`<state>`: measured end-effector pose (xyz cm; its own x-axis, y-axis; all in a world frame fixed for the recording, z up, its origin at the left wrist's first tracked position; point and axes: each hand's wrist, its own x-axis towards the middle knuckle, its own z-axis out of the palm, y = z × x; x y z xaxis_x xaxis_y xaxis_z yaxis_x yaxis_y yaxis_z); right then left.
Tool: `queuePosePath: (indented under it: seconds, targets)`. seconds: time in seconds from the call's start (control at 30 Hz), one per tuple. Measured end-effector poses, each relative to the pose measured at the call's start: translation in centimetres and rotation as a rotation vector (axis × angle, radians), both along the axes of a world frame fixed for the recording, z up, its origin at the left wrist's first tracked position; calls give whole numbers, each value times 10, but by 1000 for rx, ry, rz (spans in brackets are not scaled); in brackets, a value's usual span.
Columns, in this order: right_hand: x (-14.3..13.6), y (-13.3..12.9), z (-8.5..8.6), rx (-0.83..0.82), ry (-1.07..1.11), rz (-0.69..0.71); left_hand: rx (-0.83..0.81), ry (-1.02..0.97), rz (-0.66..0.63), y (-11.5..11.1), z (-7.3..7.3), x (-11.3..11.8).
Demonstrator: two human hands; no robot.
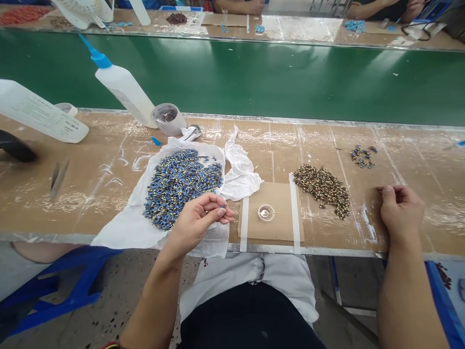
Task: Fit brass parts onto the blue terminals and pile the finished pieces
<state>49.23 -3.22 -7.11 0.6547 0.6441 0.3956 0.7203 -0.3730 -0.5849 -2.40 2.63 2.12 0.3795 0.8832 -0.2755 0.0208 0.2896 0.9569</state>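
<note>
My left hand [201,219] is over the right edge of a heap of small blue and yellow pieces [181,182] lying on a white cloth [119,225]. Its thumb and fingers pinch a tiny blue piece [223,207], too small to make out in full. On the table at the right rests my right hand [402,213], fingers curled inward; whatever they may hold is hidden. Between the hands, a small clear round dish [266,213] with white stuff and a thin stick sits on a taped cardboard square [269,233]. A pile of brownish-gold small pieces [323,189] lies nearer my right hand.
A few blue-and-gold pieces [363,156] lie beyond my right hand. Crumpled white paper [240,169], a tape roll [169,119], plastic bottles [125,92] and tweezers [58,178] stand or lie leftward. Other people's arms [240,7] show across the green belt [254,77].
</note>
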Motion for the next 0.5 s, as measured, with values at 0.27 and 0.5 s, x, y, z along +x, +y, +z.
queuePosePath:
  seconds: [0.27,0.5]
  targets:
    - [-7,3,7,59,50,26,269,180,-119,-5,-5,19]
    - [-69,-13,31,289,146,132,409,326,-110,-10,-15,22]
